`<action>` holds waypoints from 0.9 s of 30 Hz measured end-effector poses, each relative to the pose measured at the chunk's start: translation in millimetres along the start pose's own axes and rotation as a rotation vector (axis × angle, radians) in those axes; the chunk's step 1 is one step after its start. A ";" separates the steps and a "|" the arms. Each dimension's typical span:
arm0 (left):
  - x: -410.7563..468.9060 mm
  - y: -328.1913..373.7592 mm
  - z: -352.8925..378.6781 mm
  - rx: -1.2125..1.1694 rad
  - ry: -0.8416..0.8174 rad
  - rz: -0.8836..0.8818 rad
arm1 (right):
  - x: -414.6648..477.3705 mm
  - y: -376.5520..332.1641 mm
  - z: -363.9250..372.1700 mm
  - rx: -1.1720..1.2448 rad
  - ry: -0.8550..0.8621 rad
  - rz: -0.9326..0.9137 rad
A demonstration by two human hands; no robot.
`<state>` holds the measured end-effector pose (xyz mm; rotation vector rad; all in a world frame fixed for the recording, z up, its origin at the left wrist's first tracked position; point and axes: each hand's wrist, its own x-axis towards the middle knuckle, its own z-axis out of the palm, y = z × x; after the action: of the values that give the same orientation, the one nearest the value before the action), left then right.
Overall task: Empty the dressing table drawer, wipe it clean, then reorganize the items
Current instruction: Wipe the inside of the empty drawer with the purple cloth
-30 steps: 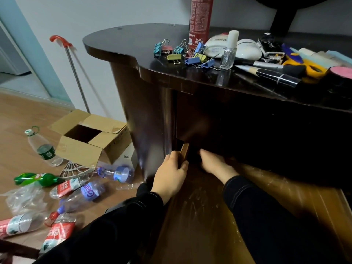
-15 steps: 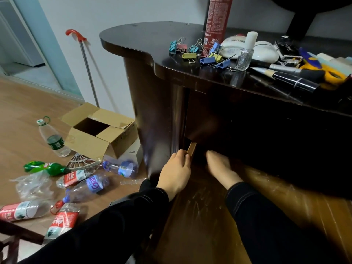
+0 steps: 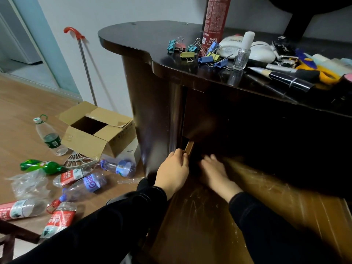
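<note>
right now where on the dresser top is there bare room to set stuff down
The rounded left end of the table top is bare, from its edge up to the binder clips and the red spray can. From the clips rightward it is crowded: glitter polish bottle, scissors, tubes. The left hand grips the drawer edge below.

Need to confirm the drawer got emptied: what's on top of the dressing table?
On the dressing table: coloured binder clips, a red spray can, a clear glitter bottle, white cases, dark tubes, yellow scissors. Things behind them are hidden.
</note>
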<state>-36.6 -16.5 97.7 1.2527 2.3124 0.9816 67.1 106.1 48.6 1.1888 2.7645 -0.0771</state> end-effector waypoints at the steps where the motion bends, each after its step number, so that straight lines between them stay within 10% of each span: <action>1: 0.0 -0.7 0.4 -0.004 0.002 0.002 | -9.9 -0.9 6.8 0.013 -0.044 -0.020; 13: -4.7 7.3 -4.9 0.082 0.021 0.028 | 17.1 15.3 -18.7 0.051 0.080 0.081; 20: -1.8 5.7 -3.6 0.060 0.025 0.034 | -44.0 8.2 4.5 -0.006 -0.009 -0.232; 27: -4.6 4.6 -6.2 0.040 0.007 0.005 | -7.6 -11.8 -16.2 0.079 -0.021 0.066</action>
<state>-34.9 -21.1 105.2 1.2725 2.3463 0.9478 62.1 94.2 65.6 1.2893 2.7249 -0.1921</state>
